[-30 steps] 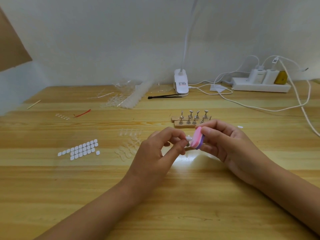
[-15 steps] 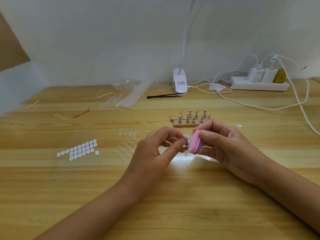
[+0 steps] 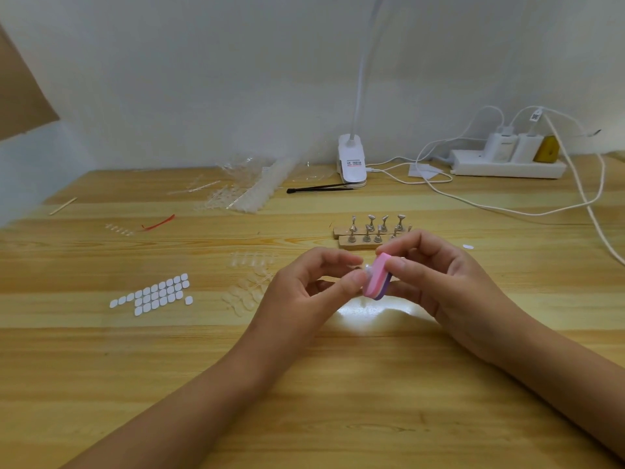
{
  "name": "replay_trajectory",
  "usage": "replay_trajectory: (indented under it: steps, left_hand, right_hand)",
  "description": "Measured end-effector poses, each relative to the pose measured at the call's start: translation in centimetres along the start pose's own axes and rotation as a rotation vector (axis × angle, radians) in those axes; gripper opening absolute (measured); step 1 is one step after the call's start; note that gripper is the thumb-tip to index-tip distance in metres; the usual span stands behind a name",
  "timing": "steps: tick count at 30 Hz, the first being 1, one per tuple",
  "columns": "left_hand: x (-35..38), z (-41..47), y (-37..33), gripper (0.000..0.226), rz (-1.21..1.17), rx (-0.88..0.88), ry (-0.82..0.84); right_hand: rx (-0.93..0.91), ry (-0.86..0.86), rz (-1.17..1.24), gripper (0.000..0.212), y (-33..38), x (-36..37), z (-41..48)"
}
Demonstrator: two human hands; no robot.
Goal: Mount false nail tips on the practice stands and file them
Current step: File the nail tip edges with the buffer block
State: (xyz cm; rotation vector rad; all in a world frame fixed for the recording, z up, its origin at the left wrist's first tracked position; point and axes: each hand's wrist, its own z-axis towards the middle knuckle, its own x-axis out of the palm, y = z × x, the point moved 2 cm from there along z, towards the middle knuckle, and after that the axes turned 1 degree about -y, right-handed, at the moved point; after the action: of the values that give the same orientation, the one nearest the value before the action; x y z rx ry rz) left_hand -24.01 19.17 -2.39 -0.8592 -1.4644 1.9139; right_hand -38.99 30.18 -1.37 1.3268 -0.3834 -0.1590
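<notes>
Pinching a clear tip [image 3: 366,270] between thumb and forefinger, the left hand [image 3: 304,292] is holding it against the pink file [image 3: 377,280], which the right hand [image 3: 446,282] is gripping above the table [image 3: 304,401]. Just beyond, two wooden bases [image 3: 355,246] are carrying metal stands [image 3: 371,219]; farther back, a power strip [image 3: 507,165] is holding chargers [image 3: 524,147].

Wooden table [image 3: 101,367] with white adhesive tabs [image 3: 152,294], clear nail tips [image 3: 245,296], practice stands [image 3: 370,233], power strip [image 3: 507,165].

both forearms are shown bare up to the view's edge. the left hand [image 3: 304,292] and the right hand [image 3: 449,282] are uncovered as well; fingernails are kept short and plain.
</notes>
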Motion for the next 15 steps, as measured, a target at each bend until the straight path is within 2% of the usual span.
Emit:
replay_trajectory:
  steps: [13, 15]
  left_hand:
    - [-0.03, 0.01, -0.11, 0.038, -0.068, -0.039, 0.050]
    - [0.04, 0.02, -0.09, 0.034, -0.073, -0.037, 0.048]
  right_hand:
    - [-0.081, 0.001, -0.015, 0.016, 0.17, 0.22, -0.15]
    - [-0.097, -0.008, -0.023, 0.015, 0.26, 0.28, -0.22]
